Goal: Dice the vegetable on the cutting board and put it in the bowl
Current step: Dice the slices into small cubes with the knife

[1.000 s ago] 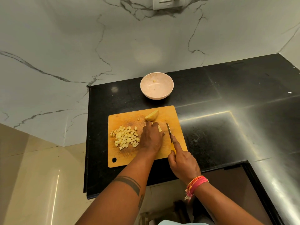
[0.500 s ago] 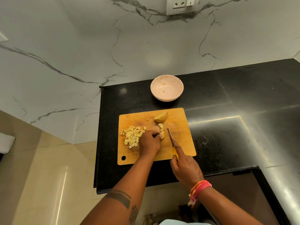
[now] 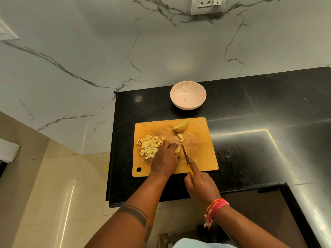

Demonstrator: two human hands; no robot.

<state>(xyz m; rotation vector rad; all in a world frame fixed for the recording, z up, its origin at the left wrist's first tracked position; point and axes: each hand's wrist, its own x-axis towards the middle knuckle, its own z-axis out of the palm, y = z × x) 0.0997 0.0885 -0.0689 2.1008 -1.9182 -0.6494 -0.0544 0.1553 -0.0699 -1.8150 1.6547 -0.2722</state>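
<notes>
An orange cutting board [image 3: 200,158] lies on the black counter. A pile of pale diced cubes [image 3: 149,146] covers its left side. A potato wedge [image 3: 180,127] sits near the far edge, with two thin slices [image 3: 180,137] just below it. My left hand [image 3: 165,158] grips a small potato piece [image 3: 177,149] at mid-board, fingers curled over it. My right hand [image 3: 200,187] grips a knife by its yellow handle, forefinger along the spine; the blade [image 3: 184,153] stands just right of the held piece. A pink bowl [image 3: 188,104] sits beyond the board, holding only a couple of scraps.
The black counter [image 3: 259,131] stretches right and wraps toward me along the right side. Its left edge drops to a beige tiled floor [image 3: 44,194]. A marble wall with a socket [image 3: 207,5] rises behind the bowl.
My left hand has drawn back toward me with one small piece, leaving two slices uncovered near the wedge. The knife stays beside it. The camera has shifted, moving the scene right.
</notes>
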